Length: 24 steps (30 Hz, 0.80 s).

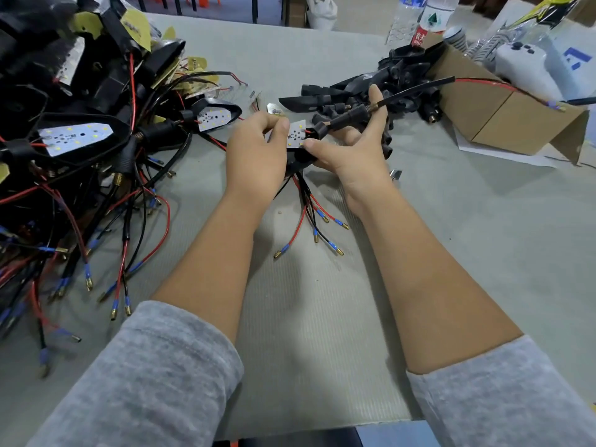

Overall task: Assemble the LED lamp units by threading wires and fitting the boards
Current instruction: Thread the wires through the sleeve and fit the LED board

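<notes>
Head view shows both hands meeting above the middle of the grey surface, working on one lamp unit. The left hand pinches the white LED board at its near-left edge, thumb and curled fingers closed on it. The right hand grips the black housing beneath the board, thumb pressed at the board's lower corner, while its extended fingers cradle the black stem with its threaded brass end; how the remaining fingers lie behind the stem cannot be told. The board sits at the mouth of the housing, apparently not yet fully seated. Red and black wires with blue-sleeved brass terminals hang from under the hands onto the surface, which suggests threading on this unit is complete and board fitting is the step in hand. A large pile of assembled units, boards visible in their housings and leads trailing, lies to the left; two show boards already in place. A heap of empty black housings lies beyond the right hand, beside an open cardboard box over whose edge a sleeved red lead trails. Judged from these piles, a good share of the work is done, but many housings await wiring and boards.
</notes>
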Tool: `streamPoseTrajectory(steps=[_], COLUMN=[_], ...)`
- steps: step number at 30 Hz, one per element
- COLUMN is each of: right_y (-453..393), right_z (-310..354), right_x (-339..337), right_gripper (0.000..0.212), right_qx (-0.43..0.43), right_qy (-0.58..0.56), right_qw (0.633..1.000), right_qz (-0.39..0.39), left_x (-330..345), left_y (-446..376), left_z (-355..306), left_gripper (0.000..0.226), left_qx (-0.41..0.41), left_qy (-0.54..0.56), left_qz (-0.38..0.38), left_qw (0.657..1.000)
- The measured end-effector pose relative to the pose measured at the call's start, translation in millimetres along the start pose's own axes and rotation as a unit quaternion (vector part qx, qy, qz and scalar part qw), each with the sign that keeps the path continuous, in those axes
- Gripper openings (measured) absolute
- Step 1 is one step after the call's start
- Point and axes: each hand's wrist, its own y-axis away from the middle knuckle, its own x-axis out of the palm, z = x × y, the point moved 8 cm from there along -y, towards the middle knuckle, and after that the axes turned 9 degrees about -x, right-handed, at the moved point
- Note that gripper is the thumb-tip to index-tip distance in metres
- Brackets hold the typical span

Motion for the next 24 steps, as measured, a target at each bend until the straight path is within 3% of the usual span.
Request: streamPoseTrajectory(steps=[8, 15, 18, 21, 22, 24], right_y=[-1, -3, -2, -3, -2, -3], right_z=[-3, -4, -3, -5, -6, -10], right_x=[-4, -4, -2, -4, -5, -10], right_gripper=[0.105, 0.096, 0.076, 0.030, 0.024, 0.039], right_qx=[0.015, 0.032, 0.044, 0.079, 0.096, 0.113], right_qy=[-0.071, -0.169, -0.168, -0.164, -0.173, -0.179], right_qw=[0.996, 0.983, 0.984, 0.981, 0.978, 0.974], right_qz=[-0.042, -0.061, -0.048, -0.062, -0.068, -0.082], left_x=[5, 9, 18, 12, 8, 0], left_y=[0, 5, 6, 1, -1, -4], left_z=[8, 13, 15, 18, 20, 25], left_gripper=[0.030, 0.023, 0.010, 0.017, 0.017, 0.013], left_qx=[-0.069, -0.125, -0.166, -0.169, -0.173, -0.189], left_qy=[0.045, 0.171, 0.228, 0.245, 0.255, 0.284], left_qz=[0.019, 0.062, 0.119, 0.100, 0.083, 0.058], left_qw=[0.996, 0.975, 0.952, 0.949, 0.948, 0.938])
